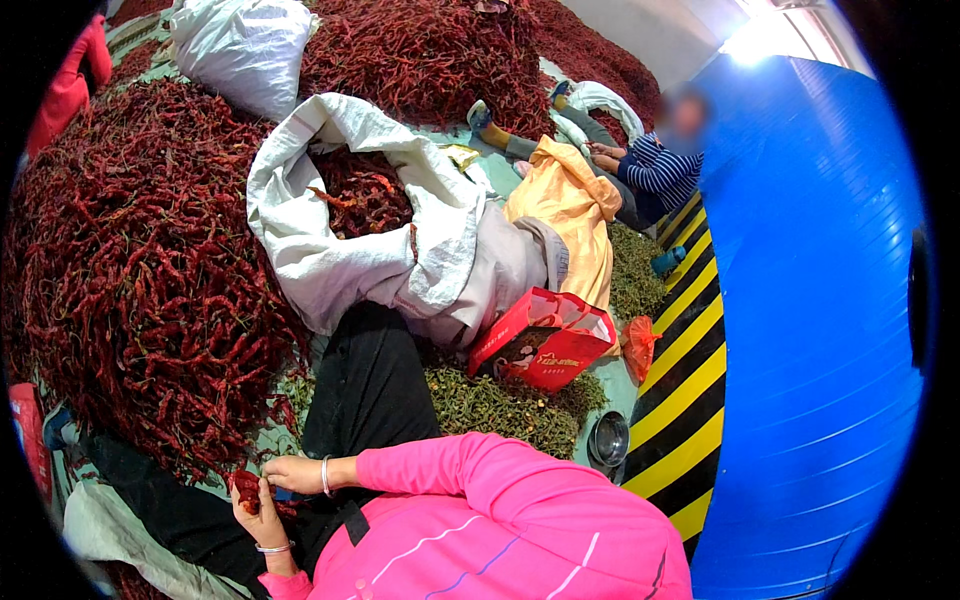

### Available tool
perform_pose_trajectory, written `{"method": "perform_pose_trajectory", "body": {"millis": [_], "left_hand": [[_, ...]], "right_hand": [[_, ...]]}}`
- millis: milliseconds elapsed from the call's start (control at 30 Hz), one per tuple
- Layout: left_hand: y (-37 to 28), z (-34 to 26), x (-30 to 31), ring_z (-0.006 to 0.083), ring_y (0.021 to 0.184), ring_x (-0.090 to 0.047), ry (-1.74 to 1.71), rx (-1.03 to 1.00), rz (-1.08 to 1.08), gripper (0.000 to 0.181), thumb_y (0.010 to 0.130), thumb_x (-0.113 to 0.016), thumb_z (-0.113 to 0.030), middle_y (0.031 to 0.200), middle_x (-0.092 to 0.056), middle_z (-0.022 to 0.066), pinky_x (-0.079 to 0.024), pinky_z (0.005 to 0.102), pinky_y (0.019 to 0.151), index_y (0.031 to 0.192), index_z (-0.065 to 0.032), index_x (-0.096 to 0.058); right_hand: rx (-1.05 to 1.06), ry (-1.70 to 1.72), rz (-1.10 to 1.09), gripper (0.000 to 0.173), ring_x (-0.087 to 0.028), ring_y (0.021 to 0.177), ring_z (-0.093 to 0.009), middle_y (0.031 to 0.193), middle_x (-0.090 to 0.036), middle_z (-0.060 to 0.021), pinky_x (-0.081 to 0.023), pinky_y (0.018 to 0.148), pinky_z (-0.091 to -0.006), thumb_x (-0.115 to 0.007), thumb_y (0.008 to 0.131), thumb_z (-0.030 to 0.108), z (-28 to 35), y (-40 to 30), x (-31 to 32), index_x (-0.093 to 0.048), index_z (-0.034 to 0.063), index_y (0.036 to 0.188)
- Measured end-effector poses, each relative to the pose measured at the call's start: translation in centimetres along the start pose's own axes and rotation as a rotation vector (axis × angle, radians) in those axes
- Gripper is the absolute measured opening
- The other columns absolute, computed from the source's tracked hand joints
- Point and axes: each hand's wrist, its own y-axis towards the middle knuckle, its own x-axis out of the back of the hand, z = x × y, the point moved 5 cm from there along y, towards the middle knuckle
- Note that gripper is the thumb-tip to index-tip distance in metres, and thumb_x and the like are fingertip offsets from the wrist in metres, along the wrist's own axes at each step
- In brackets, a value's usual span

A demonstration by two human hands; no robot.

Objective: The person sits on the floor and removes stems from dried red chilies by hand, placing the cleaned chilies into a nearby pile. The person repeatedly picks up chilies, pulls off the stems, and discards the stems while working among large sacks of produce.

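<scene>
My left hand (pixel 260 516) holds several dried red chili peppers (pixel 246 486) between thumb and fingers, low at the left of the view. Close beside it, with fingers bent together at the peppers' stem end, is my right hand (pixel 292 475); whether it pinches a stem is too small to tell. Both hands are over my lap, at the near edge of a big heap of dried red chilies (pixel 150 277). Something blue lies partly hidden below my right hand. Past my knee stands a white woven sack (pixel 360 262) with its rim rolled down and red chilies inside.
Green stems (pixel 510 412) lie in a pile beside my leg, with a red paper bag (pixel 555 352) on it. Nearby are a metal bowl (pixel 608 439), a red plastic bag (pixel 639 346) and an orange sack (pixel 562 217). A person in a striped top (pixel 664 172) sits farther back by the blue wall (pixel 810 300).
</scene>
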Motion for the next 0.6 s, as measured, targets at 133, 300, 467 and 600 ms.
{"method": "perform_pose_trajectory", "body": {"millis": [133,300,467,600], "left_hand": [[0.1,-1.2,0.3,0.0249,0.081,-0.056,0.305,-0.138,0.028,0.024,0.085,-0.066,-0.009,0.092,-0.058,0.0145,-0.047,0.0356,0.075,0.095,0.0090,-0.054],[-0.2,2.5,1.3,0.0196,0.075,-0.057,0.044,0.032,-0.101,0.018,0.087,-0.064,-0.009,0.089,-0.060,0.0107,-0.047,0.0305,0.067,0.092,0.0063,-0.057],[-0.4,1.7,0.5,0.0091,0.060,-0.053,-0.516,0.419,-0.154,0.006,0.089,-0.063,-0.008,0.075,-0.058,0.0009,-0.043,0.0216,0.055,0.089,-0.0050,-0.057],[-1.0,2.7,-0.3,0.0081,0.056,-0.050,-0.733,0.513,-0.087,0.007,0.092,-0.059,-0.013,0.068,-0.053,-0.0010,-0.042,0.0209,0.051,0.089,-0.0080,-0.055]], "right_hand": [[-0.137,0.177,0.008,0.018,-0.049,0.064,-0.017,0.071,-0.054,-0.0043,-0.042,0.059,-0.0308,-0.048,0.092,0.017,0.1,-0.2,-0.5,-0.056,0.0008,0.091],[-0.207,0.352,0.023,0.018,-0.045,0.061,-0.009,0.070,-0.051,0.0007,-0.038,0.053,-0.0254,-0.046,0.094,0.017,-1.6,0.2,-1.8,-0.057,0.0030,0.090],[-0.210,0.563,0.127,0.020,-0.039,0.053,-0.007,0.070,-0.053,0.0005,-0.031,0.046,-0.0233,-0.043,0.096,0.019,1.7,-0.5,-1.0,-0.056,0.0037,0.091],[-0.148,0.601,0.126,0.021,-0.036,0.050,-0.007,0.074,-0.058,-0.0018,-0.029,0.044,-0.0229,-0.043,0.096,0.019,2.8,-1.8,-0.1,-0.056,0.0041,0.092]]}}
